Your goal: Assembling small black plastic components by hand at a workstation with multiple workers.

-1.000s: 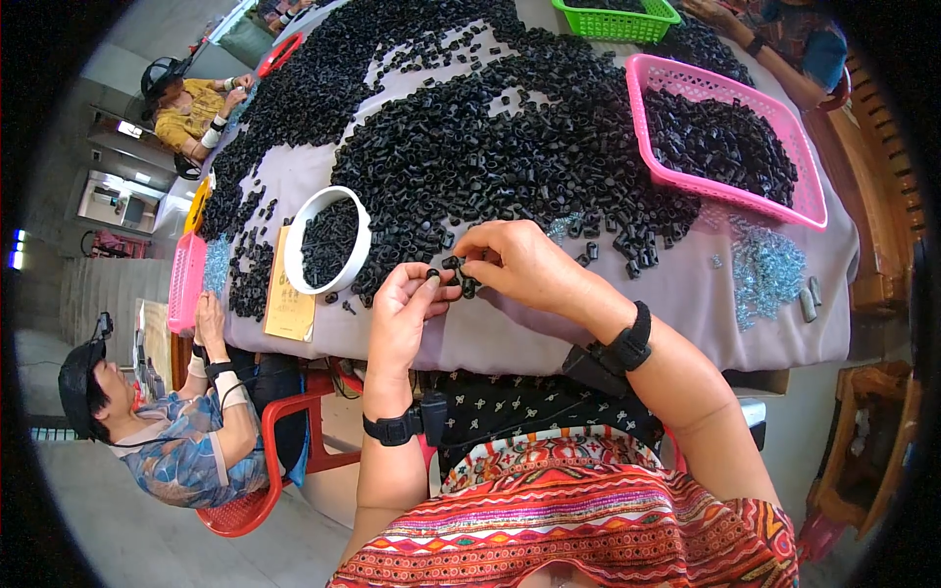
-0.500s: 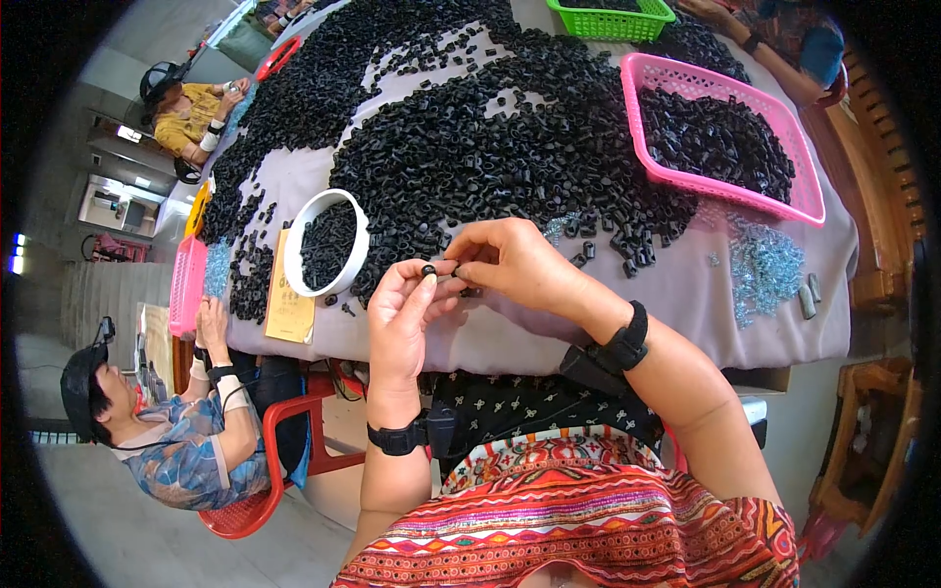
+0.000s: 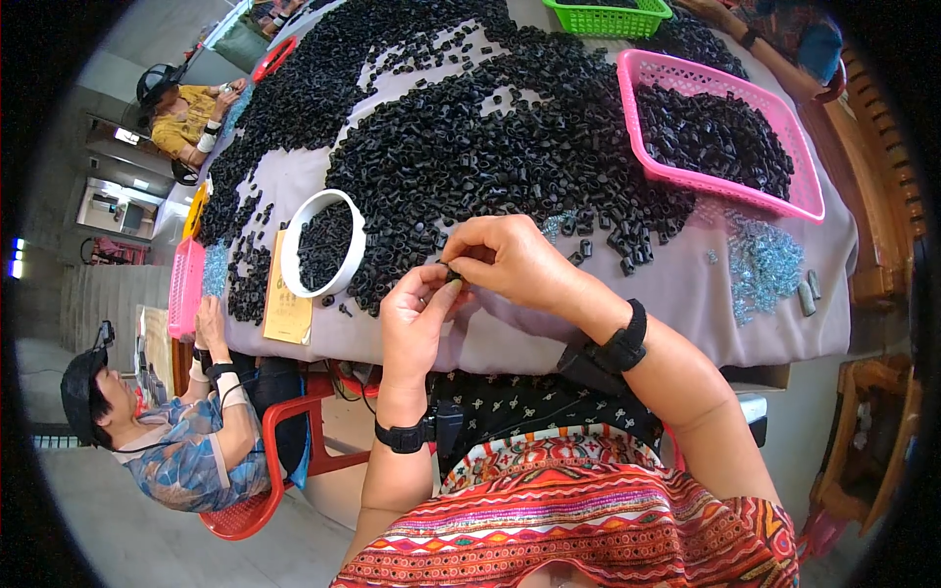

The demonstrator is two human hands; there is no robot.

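Just over the near edge of the table my two hands meet, fingertips together. My left hand (image 3: 416, 312) pinches a small black plastic part (image 3: 452, 275) between thumb and forefinger. From the other side my right hand (image 3: 505, 257) closes its thumb and forefinger at the same part; whether a second tiny piece is in that pinch is hidden. Behind them spreads a big heap of small black plastic parts (image 3: 490, 167). Left of my hands stands a white round tub (image 3: 361, 240), tilted in view, with smaller black pieces in it.
A pink basket (image 3: 720, 201) of black parts stands at the right, near a pile of small clear bluish pieces (image 3: 765, 269). Further back is a green basket (image 3: 613, 22). A yellowish card (image 3: 287, 314) lies beside the tub. Co-workers sit along the left side, one on a red chair (image 3: 279, 441).
My fingertips have come closer together, and the black part has moved right, from my left fingertips to between both hands. My left hand has shifted slightly right.
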